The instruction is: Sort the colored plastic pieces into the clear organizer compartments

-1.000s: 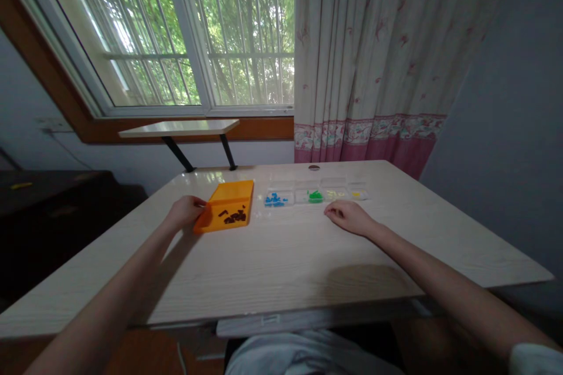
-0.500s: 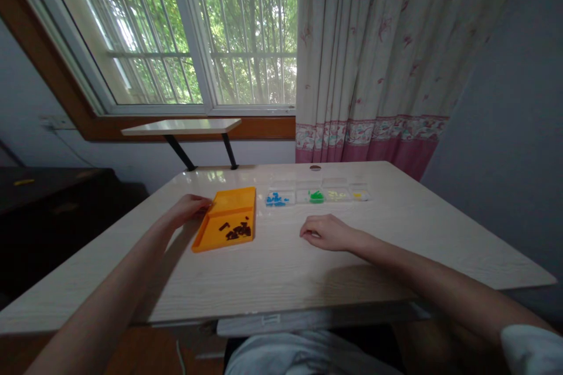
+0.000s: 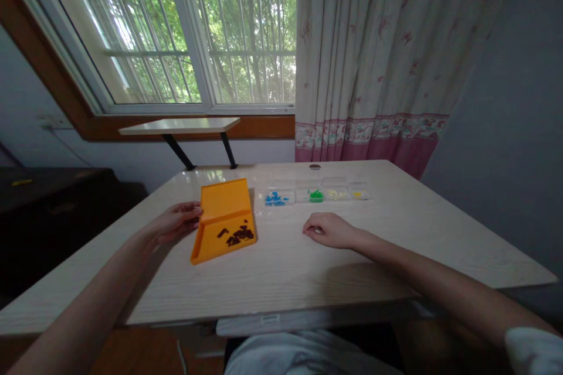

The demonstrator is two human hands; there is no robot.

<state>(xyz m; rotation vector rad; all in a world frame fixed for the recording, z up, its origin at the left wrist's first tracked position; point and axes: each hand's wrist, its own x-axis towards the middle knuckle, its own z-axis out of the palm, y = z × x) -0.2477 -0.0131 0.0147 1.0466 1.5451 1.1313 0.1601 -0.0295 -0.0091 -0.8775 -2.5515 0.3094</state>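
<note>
My left hand [image 3: 179, 221] grips the left edge of an orange hinged plastic case [image 3: 224, 199], near its hinge line, with the fingers partly hidden behind it. The case stands open, its back half tilted up from the table. Several small dark brown pieces [image 3: 240, 235] lie in its front half, mostly in a heap at the right side. My right hand [image 3: 326, 230] rests on the table to the right of the case, fingers curled in, and I see nothing held in it.
Behind my right hand, clear lidded boxes stand in a row, holding blue pieces [image 3: 276, 199], green pieces [image 3: 315, 195], pale yellow pieces [image 3: 336, 194] and yellow pieces [image 3: 358, 194]. A raised shelf [image 3: 180, 125] stands at the table's back left, below the window. A floral curtain [image 3: 373, 58] hangs behind.
My left hand has lifted and turned the orange case slightly; its back half is tilted up more and its front left corner sits closer to me. My right hand has barely moved.
</note>
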